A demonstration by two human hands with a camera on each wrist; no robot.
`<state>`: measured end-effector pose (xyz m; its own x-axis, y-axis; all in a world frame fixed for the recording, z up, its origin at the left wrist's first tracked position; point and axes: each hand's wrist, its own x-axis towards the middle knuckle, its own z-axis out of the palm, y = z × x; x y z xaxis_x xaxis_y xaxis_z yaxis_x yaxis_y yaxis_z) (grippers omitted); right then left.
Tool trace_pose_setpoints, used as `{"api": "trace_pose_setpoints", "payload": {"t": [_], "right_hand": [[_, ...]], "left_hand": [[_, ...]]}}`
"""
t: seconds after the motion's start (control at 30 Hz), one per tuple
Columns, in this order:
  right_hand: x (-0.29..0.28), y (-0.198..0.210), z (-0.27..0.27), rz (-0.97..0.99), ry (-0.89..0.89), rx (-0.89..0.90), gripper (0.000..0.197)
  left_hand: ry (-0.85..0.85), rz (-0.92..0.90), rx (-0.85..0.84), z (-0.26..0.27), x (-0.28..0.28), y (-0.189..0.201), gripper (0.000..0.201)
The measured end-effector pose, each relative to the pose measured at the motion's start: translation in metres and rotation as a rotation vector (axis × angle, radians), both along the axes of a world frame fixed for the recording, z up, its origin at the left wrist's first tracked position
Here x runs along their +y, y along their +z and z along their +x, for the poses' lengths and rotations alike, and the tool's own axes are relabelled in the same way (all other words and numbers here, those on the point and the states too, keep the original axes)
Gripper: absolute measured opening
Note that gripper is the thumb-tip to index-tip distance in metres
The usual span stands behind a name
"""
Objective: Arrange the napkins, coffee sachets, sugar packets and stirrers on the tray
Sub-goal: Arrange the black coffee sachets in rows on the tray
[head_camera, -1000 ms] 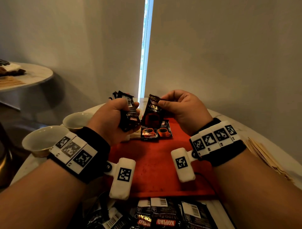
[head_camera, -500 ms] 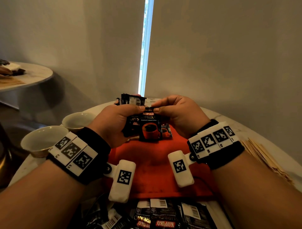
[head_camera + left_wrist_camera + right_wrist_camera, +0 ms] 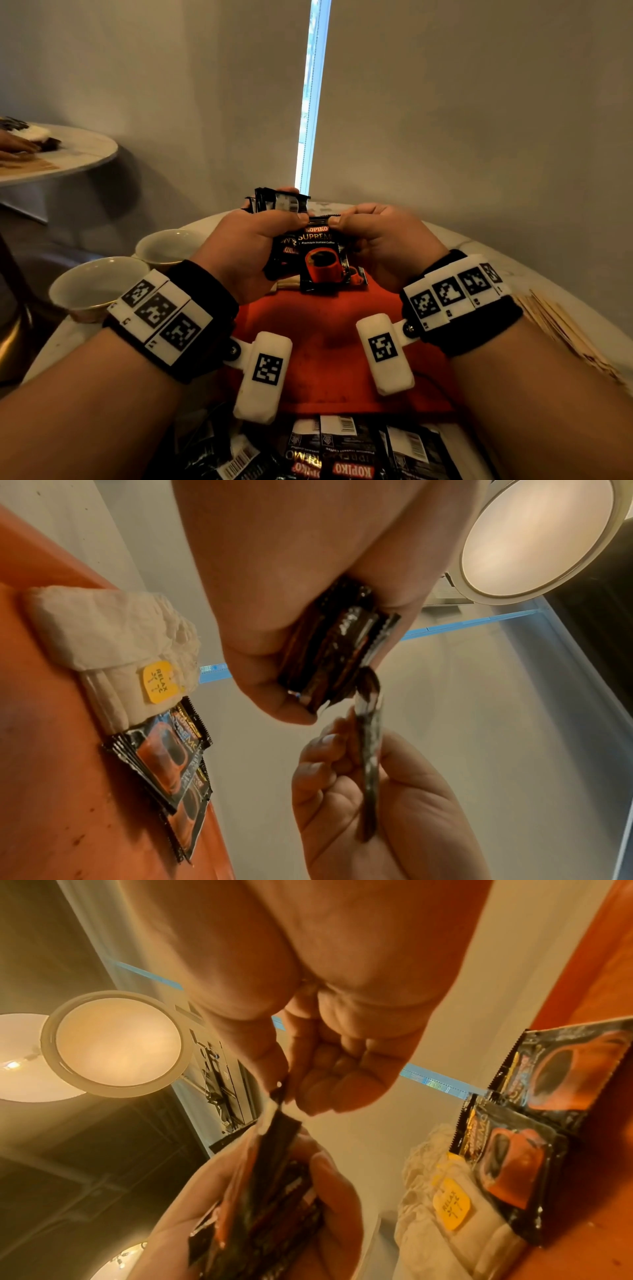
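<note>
A single Kopiko coffee sachet (image 3: pixel 322 260) hangs upright above the far end of the red tray (image 3: pixel 329 370), face toward the person, pinched at its top seam. The right hand (image 3: pixel 383 240) pinches that seam at the sachet's 1 o'clock corner between thumb and fingertip; the left hand (image 3: pixel 246 246) has its thumb against the 11 o'clock corner while its curled fingers clamp a bundle of sachets (image 3: pixel 277 205) that sticks up behind.

On the tray directly below, at 12 o'clock of its surface, two laid sachets (image 3: pixel 171 753) overlap each other flat, and touching them on the far-left side is a napkin pack (image 3: pixel 113 642) with a yellow label.

The step in hand looks like peeling one sachet off the bundle to lay it with the others. To do it well, the left thumb should let go of the seam so only the right pinch carries it, then lower it flat, print up, edges squared to the laid pair, overlapping evenly rather than dropped.

Outward, loose sachets (image 3: pixel 342 455) lie heaped at 6 o'clock off the tray's near edge, wooden stirrers (image 3: pixel 561 329) at 3 o'clock on the table, and two white cups (image 3: pixel 99 287) at 9 o'clock.
</note>
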<state>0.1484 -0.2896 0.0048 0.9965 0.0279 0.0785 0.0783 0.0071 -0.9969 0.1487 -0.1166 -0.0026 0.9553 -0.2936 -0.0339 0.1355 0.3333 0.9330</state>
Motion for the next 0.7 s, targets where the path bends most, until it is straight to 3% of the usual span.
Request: {"api": "trace_pose_setpoints", "payload": {"t": [0.1,0.27,0.4,0.5,0.57,0.63,0.7], "right_hand": [[-0.003,0.001,0.001,0.014,-0.002,-0.001,0.022],[-0.004,0.004,-0.002,0.050,0.007,-0.029,0.015],[-0.006,0.001,-0.001,0.020,0.053,-0.031,0.002],[-0.009,-0.002,0.000,0.006,0.155,0.018,0.030],[-0.010,-0.003,-0.002,-0.022,0.147,-0.003,0.020],[-0.013,-0.003,0.000,-0.048,0.081,-0.023,0.016],[-0.016,-0.003,0.003,0.015,0.028,-0.026,0.019]], "left_hand": [[-0.046,-0.015,0.004,-0.001,0.000,-0.001,0.036],[-0.068,-0.028,-0.017,-0.002,0.000,-0.001,0.051],[-0.039,-0.060,-0.013,0.001,0.001,-0.001,0.040],[-0.003,-0.095,-0.014,0.005,0.003,-0.004,0.055],[-0.004,-0.109,-0.020,0.005,0.003,-0.004,0.061],[-0.035,-0.096,-0.032,0.007,0.002,-0.005,0.057],[-0.038,-0.080,-0.051,0.008,0.001,-0.005,0.037]]}}
